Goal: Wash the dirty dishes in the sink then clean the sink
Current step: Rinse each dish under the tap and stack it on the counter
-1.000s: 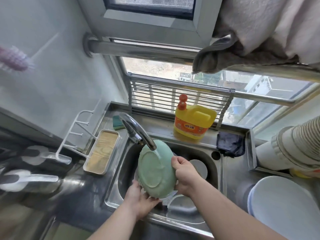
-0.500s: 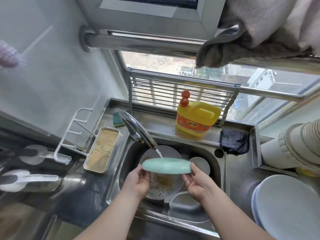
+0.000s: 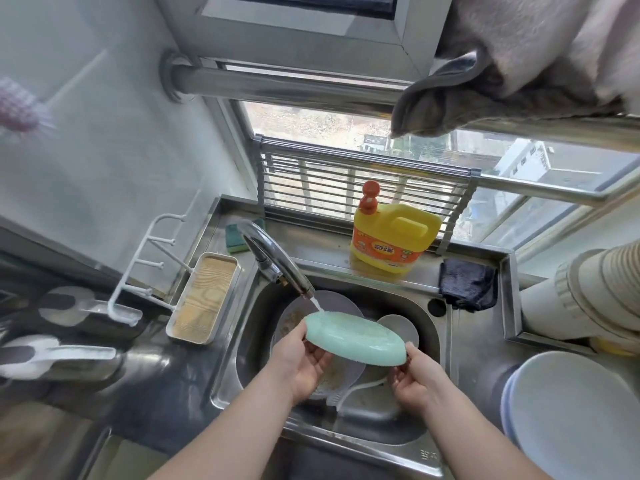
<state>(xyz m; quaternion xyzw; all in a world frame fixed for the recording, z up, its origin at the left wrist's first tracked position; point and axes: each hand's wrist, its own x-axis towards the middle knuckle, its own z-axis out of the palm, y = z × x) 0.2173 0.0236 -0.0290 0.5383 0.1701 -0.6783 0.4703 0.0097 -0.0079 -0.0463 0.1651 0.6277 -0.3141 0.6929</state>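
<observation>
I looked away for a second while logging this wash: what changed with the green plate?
The green plate went from standing on edge to lying nearly flat under the tap stream. Left hand and right hand shifted to opposite rims. The sink dishes stayed put.

Home kitchen; steel sink; detergent jug

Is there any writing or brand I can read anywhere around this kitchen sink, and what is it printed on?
Yellow detergent jug: an orange label with large white characters, too blurred to read.
Front rim of the steel sink: a small stamped mark, too small to read.
Green plate, dark cloth, towel: no writing visible.
Nothing else carries legible text.
</observation>
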